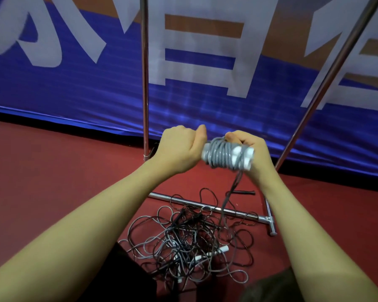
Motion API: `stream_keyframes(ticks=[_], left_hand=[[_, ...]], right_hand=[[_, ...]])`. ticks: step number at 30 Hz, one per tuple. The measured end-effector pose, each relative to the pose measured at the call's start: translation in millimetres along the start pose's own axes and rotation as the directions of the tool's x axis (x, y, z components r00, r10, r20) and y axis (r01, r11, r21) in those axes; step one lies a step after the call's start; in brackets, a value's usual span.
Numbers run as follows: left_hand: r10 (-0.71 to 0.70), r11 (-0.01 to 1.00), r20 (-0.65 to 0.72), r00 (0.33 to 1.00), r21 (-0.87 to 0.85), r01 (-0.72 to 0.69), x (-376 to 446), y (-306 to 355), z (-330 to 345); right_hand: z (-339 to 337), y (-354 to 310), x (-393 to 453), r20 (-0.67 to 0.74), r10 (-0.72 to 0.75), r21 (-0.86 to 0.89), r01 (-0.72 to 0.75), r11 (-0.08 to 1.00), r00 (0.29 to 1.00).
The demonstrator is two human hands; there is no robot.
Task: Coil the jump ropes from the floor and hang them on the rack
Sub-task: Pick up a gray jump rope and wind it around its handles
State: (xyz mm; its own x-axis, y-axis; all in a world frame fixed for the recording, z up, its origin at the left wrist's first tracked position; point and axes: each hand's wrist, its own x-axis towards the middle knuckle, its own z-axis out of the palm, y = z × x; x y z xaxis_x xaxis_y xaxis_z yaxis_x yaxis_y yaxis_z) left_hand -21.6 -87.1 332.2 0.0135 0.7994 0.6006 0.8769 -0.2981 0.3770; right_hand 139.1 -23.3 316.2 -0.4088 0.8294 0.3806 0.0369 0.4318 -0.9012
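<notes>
Grey rope (222, 154) sat wound in tight turns round its paired white handles (243, 159), held chest-high above the floor (52, 182). My right hand (247, 147) clenched one end of the bundle; my left hand (181, 144) was curled at the other end, its fingers hidden, probably gripping the handle tips. Cord looked light, limp, springy; the hard handles were the place to hold. A loose tail (229, 192) dropped to the tangled pile (188, 243) below. Rack (144, 83) posts stood just behind.

floor (52, 171): dark red | wall: blue banner (74, 83), white lettering
</notes>
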Motion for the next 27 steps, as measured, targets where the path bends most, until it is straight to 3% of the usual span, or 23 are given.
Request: stream_keyframes(ticks=[3, 7, 12, 19, 23, 27], left_hand=[[-0.256, 0.941, -0.009, 0.967, -0.229, 0.247, 7.4, 0.8, 1.0], [-0.412, 0.911, 0.027, 0.911, 0.046, 0.411, 17.3, -11.8, 3.3], [-0.532, 0.844, -0.01, 0.847, 0.074, 0.531, 21.4, -27.8, 3.2], [-0.57, 0.792, 0.024, 0.821, 0.284, 0.541, 17.9, -33.6, 12.8], [-0.576, 0.759, 0.026, 0.817, 0.387, 0.523, 15.0, -40.6, 14.3], [-0.519, 0.744, 0.007, 0.855, 0.496, 0.448, 6.7, -49.6, 16.5]], right_hand=[[11.0, -1.6, -0.3, 0.013, 0.051, -0.037, -0.051, 0.998, 0.999], [21.7, -3.6, -6.0, 0.144, 0.11, -0.008, -0.11, 0.994, 0.983], [29.1, -13.7, -13.8, 0.286, 0.086, -0.118, -0.055, 0.992, 0.954], [37.3, -23.5, -17.8, 0.37, 0.121, -0.223, -0.039, 0.974, 0.921], [37.6, -28.8, -22.3, 0.425, 0.084, -0.277, 0.041, 0.96, 0.901], [34.3, -30.5, -24.2, 0.411, 0.052, -0.294, 0.078, 0.953, 0.91]])
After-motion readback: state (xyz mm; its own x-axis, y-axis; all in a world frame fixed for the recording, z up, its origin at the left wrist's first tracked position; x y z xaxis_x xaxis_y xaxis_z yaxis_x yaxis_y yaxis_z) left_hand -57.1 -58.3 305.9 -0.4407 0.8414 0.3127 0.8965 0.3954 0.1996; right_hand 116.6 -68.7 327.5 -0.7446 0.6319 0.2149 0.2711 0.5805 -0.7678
